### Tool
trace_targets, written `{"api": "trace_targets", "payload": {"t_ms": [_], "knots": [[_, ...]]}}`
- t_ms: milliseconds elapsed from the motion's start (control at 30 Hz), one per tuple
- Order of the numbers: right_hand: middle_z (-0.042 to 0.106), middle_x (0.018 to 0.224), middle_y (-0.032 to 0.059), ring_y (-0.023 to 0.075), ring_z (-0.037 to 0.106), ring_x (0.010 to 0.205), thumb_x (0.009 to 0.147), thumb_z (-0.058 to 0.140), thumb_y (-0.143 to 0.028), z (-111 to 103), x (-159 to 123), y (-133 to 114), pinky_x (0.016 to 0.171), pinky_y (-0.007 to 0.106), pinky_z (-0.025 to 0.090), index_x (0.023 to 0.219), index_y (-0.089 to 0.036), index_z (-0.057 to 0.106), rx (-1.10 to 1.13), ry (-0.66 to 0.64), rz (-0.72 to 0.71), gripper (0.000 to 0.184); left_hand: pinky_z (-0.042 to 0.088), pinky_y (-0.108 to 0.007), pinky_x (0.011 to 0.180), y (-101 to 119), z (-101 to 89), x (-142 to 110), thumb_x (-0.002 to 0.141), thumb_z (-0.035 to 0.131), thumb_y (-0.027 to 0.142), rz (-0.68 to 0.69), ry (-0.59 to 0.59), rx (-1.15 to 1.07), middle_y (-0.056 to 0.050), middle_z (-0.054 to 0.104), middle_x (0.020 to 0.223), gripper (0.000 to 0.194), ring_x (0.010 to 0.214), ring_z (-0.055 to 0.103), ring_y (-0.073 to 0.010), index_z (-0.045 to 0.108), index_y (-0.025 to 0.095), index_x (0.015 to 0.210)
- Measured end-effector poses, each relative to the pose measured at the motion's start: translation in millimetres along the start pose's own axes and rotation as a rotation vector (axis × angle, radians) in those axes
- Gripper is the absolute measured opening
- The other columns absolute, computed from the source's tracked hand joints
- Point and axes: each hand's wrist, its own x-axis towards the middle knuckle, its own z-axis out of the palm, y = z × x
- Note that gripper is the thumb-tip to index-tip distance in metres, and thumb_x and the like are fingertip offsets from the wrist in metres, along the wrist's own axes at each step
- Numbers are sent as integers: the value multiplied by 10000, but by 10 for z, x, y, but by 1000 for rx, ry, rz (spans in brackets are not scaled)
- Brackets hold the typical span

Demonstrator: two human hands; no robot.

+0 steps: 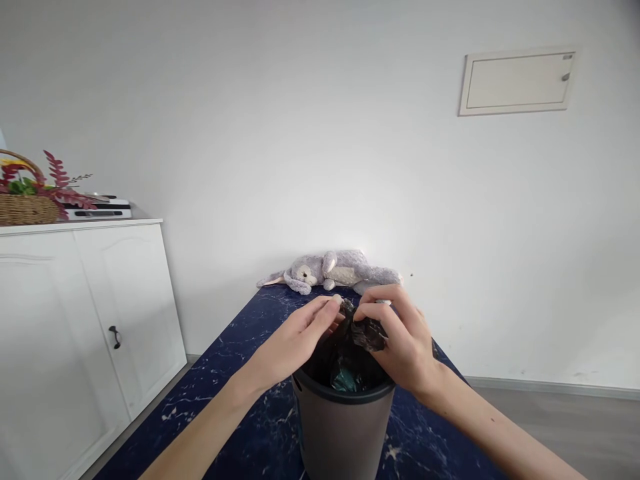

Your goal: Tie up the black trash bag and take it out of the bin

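A grey-brown trash can (345, 433) with a black rim stands on the dark blue marbled table. Above its opening, a black plastic trash bag (367, 335) is bunched between my hands. My left hand (300, 337) pinches part of the bag at the far left of the opening, thumb against fingers. The fingers of my right hand (403, 337) curl round a crumpled wad of the same bag. Inside the can, something shiny and greenish (345, 379) shows; I cannot make out what it is.
A grey plush rabbit (340, 270) lies on its side at the table's far end, against the wall. To the left is a white cabinet (135, 320) bearing a wicker basket (27, 209) of artificial plants and a white device (100, 210). A panel door (517, 83) sits high on the wall.
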Motion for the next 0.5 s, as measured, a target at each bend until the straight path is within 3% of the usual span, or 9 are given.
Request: {"api": "trace_targets", "payload": {"t_ms": [100, 200, 367, 500], "knots": [[585, 878, 38, 203, 545, 767, 933, 597, -4, -13, 25, -13, 682, 348, 426, 1013, -246, 587, -93, -27, -22, 256, 532, -386, 990, -11, 30, 46, 1015, 618, 607, 72, 48, 15, -53, 767, 1124, 410, 1111, 689, -272, 757, 257, 1177], [576, 777, 12, 192, 506, 696, 934, 497, 21, -46, 52, -19, 651, 345, 369, 1025, -244, 567, -73, -148, -32, 289, 551, -383, 911, -31, 23, 88, 950, 712, 589, 84, 125, 25, -64, 774, 997, 392, 1010, 705, -279, 779, 207, 1006], [623, 822, 11, 181, 518, 702, 980, 493, -45, -153, 68, -24, 637, 316, 398, 1091, -218, 528, -44, -325, -59, 208, 523, -332, 732, -96, -93, 107, 919, 711, 646, 49, 222, 124, -29, 710, 823, 445, 831, 666, -239, 723, 212, 820], [597, 808, -1, 180, 477, 695, 975, 471, -31, -257, 48, -55, 634, 319, 378, 1099, -213, 492, -19, -448, -109, 221, 497, -325, 718, -147, -173, 98, 956, 677, 607, 73, 243, 289, -29, 728, 827, 404, 822, 675, -246, 735, 223, 844]]}}
